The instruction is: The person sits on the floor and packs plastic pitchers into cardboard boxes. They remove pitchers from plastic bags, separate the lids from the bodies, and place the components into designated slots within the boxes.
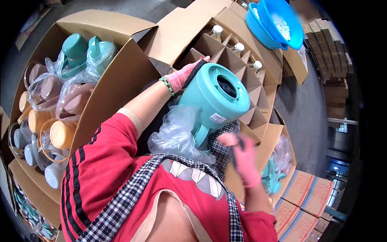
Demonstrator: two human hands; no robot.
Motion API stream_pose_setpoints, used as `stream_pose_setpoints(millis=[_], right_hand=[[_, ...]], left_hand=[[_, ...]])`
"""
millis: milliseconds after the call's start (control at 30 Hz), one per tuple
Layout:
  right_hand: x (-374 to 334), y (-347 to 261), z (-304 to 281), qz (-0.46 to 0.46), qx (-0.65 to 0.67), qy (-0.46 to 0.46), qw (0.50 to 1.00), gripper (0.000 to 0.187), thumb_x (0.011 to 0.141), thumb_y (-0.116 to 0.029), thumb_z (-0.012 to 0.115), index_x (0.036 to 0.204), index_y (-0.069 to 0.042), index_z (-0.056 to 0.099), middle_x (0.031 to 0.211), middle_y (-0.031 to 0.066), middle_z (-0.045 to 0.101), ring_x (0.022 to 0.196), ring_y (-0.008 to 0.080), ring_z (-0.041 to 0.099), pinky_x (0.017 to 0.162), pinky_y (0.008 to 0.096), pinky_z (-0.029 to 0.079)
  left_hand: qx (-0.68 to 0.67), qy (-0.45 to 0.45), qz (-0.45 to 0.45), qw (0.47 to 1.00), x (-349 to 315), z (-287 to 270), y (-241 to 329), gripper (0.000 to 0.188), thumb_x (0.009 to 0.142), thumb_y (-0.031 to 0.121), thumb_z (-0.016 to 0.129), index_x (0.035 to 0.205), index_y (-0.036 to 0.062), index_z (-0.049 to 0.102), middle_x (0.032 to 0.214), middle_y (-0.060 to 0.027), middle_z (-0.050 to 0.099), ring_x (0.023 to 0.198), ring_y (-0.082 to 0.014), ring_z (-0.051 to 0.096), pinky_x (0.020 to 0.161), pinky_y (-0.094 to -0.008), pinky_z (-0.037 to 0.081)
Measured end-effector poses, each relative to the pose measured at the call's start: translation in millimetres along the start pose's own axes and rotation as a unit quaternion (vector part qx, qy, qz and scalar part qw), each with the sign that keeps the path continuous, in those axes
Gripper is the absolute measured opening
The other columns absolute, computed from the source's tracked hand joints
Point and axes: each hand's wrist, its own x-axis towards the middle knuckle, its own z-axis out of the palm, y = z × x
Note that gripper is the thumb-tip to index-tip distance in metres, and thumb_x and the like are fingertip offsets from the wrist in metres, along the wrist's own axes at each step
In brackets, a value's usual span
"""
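A large teal plastic jug (213,97) lies tilted in front of my body, its base with a round dark opening facing up and away. A loop handle sticks out toward me, and a crumpled clear plastic bag (173,133) hangs about its lower part. My left hand (185,76), in a pink and black glove, grips the jug's far left side; some fingers are hidden behind it. To the jug's near right is my right hand (244,159), similarly gloved and apart from the jug. Motion blurs its fingers, so whether they hold anything cannot be told.
On the left, an open carton (117,76) holds several bagged jugs in teal, mauve, orange and blue. Ahead, a divided carton (258,90) contains white-capped glass liners (238,48). Blue basins (264,30) with small white pieces sit beyond; stacked cartons (300,197) stand at lower right.
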Motion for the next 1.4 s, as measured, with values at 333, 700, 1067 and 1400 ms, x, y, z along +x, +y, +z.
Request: stream_pose_setpoints(millis=[333,700,1067,1400], right_hand=[[2,-5,49,0.201,0.445,-0.192,0.851,0.034,0.079,-0.031,0.062,0.090,0.001,0.059,0.081,0.0017,0.059,0.073,0.0076,0.051,0.067,0.0215,0.041],[-12,-13,5,0.204,0.443,-0.129,0.863,0.024,0.079,-0.025,0.060,0.080,-0.001,0.058,0.073,0.0057,0.059,0.067,0.0108,0.053,0.063,0.0234,0.041],[-10,-27,49,0.177,0.421,-0.179,0.871,0.025,0.080,-0.027,0.059,0.078,-0.002,0.061,0.076,0.0020,0.059,0.074,0.0100,0.050,0.068,0.0246,0.040],[56,-52,-11,-0.033,0.479,-0.060,0.875,0.040,0.072,-0.026,0.069,0.098,0.001,0.055,0.089,0.0036,0.059,0.083,0.0141,0.056,0.074,0.0261,0.044]], left_hand=[[0.315,-0.005,0.041,0.948,-130,61,-12,0.058,0.076,0.026,0.058,0.125,0.0041,0.036,0.119,-0.0064,0.046,0.108,-0.0135,0.044,0.093,-0.0271,0.033],[0.261,0.385,0.355,0.811,-239,22,221,0.022,0.082,0.026,0.055,0.087,0.0048,0.057,0.073,-0.0006,0.054,0.062,-0.0110,0.052,0.056,-0.0236,0.043],[0.713,0.273,0.538,0.357,-271,78,370,0.029,0.080,0.008,0.050,0.108,0.0029,0.053,0.106,-0.0090,0.058,0.101,-0.0196,0.053,0.084,-0.0306,0.042],[0.761,-0.041,0.461,0.454,-177,146,79,0.021,0.063,0.009,0.059,0.084,0.0085,0.058,0.089,-0.0102,0.056,0.086,-0.0276,0.056,0.073,-0.0410,0.045]])
